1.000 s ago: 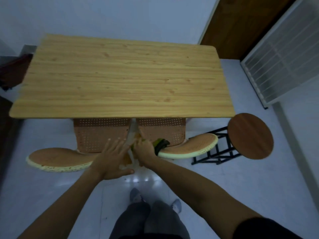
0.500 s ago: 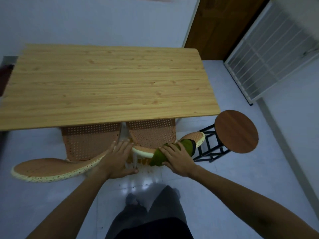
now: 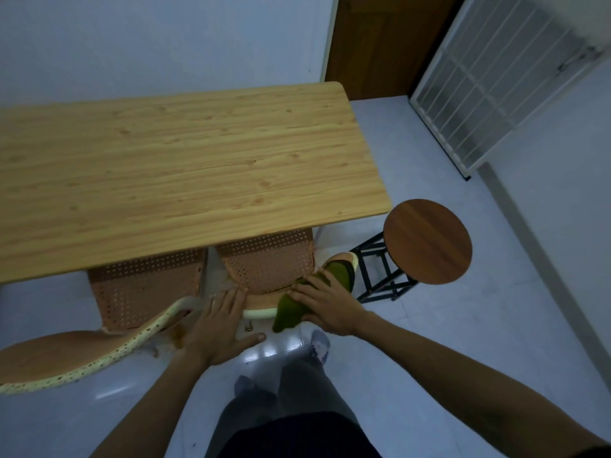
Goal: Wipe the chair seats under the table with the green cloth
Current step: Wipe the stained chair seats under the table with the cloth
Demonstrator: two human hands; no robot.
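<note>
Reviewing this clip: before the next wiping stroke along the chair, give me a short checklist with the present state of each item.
1. Green cloth under right hand: ok, palm presses on it.
2. Cloth on the right perforated orange chair: ok, draped over its cream rim.
3. Left hand bracing between the chairs: ok, flat, holding nothing.
4. Seats tucked under the light wooden table: cannot tell.
5. Round brown stool beside the chair: ok, apart from the cloth.
</note>
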